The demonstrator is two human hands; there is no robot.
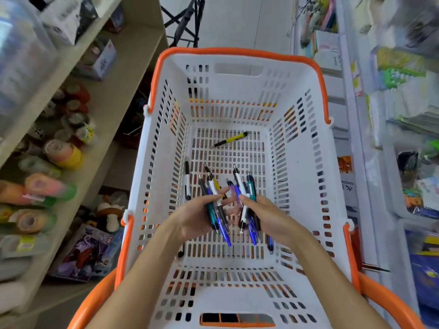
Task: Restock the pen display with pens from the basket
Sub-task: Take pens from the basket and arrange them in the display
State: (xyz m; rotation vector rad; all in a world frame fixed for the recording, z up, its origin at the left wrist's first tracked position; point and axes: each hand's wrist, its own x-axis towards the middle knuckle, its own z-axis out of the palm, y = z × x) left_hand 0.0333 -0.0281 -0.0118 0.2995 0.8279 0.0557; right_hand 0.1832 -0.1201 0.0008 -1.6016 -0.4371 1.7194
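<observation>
A white slotted basket (301, 148) with an orange rim fills the middle of the head view. Both my hands are inside it, close together. My left hand (194, 216) is shut on a bunch of pens (217, 210), teal, black, white and blue. My right hand (268, 216) is shut on a second bunch of pens (244, 193), their tips pointing away from me. A yellow and black pen (231, 139) lies alone on the basket floor farther back. A black and white pen (187, 180) rests against the left wall. The pen display is not in view.
Beige shelves (123, 55) on the left carry rolls of coloured tape (63, 151) and boxed goods. White racks (356, 119) on the right hold packaged stationery. A narrow pale-floored aisle runs ahead past a black folding stand (187, 17).
</observation>
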